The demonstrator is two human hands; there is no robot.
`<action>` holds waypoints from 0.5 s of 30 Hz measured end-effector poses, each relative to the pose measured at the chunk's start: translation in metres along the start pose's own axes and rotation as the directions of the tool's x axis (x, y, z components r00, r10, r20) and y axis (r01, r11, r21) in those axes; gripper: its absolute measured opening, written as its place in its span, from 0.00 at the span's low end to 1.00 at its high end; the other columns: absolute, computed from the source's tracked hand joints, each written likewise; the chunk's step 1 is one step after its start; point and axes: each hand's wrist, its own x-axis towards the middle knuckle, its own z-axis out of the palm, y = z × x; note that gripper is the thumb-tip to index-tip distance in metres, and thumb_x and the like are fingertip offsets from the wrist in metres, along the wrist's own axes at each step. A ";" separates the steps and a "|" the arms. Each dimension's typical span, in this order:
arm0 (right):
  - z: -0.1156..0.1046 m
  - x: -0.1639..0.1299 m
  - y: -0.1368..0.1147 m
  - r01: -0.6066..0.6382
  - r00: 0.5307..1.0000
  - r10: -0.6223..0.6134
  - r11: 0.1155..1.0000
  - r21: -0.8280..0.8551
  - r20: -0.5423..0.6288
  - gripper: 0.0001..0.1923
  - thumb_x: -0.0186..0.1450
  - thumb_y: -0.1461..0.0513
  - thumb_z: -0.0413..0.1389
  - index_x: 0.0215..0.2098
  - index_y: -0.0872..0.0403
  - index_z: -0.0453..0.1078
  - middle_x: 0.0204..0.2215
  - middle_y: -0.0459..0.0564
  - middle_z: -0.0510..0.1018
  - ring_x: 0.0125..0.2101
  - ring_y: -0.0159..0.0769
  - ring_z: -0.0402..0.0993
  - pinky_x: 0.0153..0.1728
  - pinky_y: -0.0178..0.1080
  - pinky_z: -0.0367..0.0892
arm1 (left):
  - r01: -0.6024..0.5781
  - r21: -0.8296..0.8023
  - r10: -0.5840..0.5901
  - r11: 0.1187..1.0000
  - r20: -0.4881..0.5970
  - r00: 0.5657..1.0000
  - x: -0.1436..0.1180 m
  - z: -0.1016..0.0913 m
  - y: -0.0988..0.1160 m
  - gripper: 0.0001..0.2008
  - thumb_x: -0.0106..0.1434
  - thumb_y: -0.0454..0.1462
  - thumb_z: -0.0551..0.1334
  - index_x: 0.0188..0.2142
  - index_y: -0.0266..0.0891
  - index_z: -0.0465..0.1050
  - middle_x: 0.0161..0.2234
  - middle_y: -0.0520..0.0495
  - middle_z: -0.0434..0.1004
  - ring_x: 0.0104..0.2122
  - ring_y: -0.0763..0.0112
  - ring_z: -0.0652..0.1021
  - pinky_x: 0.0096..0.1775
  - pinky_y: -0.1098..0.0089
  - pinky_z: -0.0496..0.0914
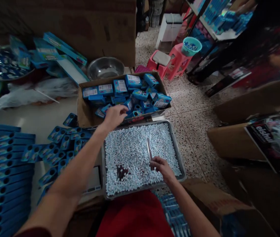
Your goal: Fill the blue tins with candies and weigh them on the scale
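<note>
My left hand (pixel 116 116) is over the front edge of a cardboard box (pixel 87 116) full of small blue cartons (pixel 120 86). Its fingers are bent and a little apart, with nothing visible between them. My right hand (pixel 162 167) grips the near end of a long, narrow, shiny tube (pixel 149 148), which lies slanted above the white pellets (pixel 130 141). These small round pellets spread through a shallow grey tray (pixel 182 168) in front of me. A dark patch of tray bottom shows through at the lower left.
Loose blue cartons (pixel 53 151) lie on the table at left, beside stacked cartons (pixel 9 177). A small scale (pixel 94 179) sits left of the tray. Behind are a steel bowl (pixel 105 67) and a filled bowl (pixel 5 64). Cardboard boxes (pixel 228 138) stand right; another person (pixel 228 49) is beyond.
</note>
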 end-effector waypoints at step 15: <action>-0.067 -0.037 0.075 -0.142 0.878 -0.205 0.750 -0.646 -0.432 0.16 0.66 0.52 0.52 0.40 0.53 0.76 0.26 0.51 0.81 0.28 0.42 0.76 0.33 0.39 0.62 | -0.066 0.205 -0.043 0.976 0.485 0.873 0.087 0.013 -0.051 0.24 0.49 0.41 0.68 0.46 0.33 0.76 0.42 0.42 0.77 0.51 0.56 0.80 0.53 0.57 0.75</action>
